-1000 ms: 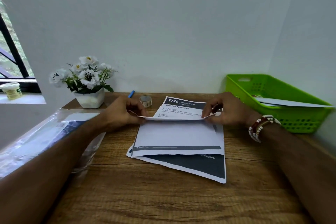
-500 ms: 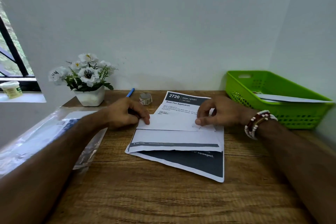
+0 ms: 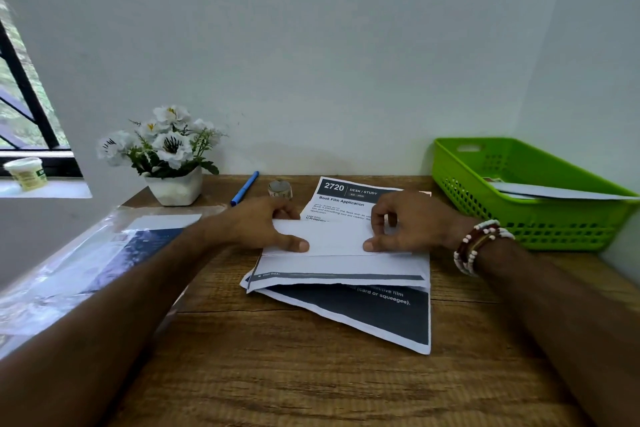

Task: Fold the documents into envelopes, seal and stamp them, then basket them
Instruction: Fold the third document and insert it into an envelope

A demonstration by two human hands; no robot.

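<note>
A printed document (image 3: 341, 265) lies in the middle of the wooden desk (image 3: 311, 374) on top of a second printed sheet (image 3: 374, 315). Its near part is folded up, blank side showing. My left hand (image 3: 256, 225) presses the folded flap at its left end, thumb on the crease. My right hand (image 3: 412, 222) pinches and presses the flap at its right end. The green basket (image 3: 460, 180) at the right holds a white envelope (image 3: 554, 192).
A blue pen (image 3: 245, 188) and a small roll of stamps or tape (image 3: 280, 189) lie at the back of the desk. A white flower pot (image 3: 175, 184) stands back left. A clear plastic sleeve with papers (image 3: 104, 253) lies at the left edge.
The lifted near edge of the document has come down flat onto the sheet. Both hands moved toward me and now press along the fold.
</note>
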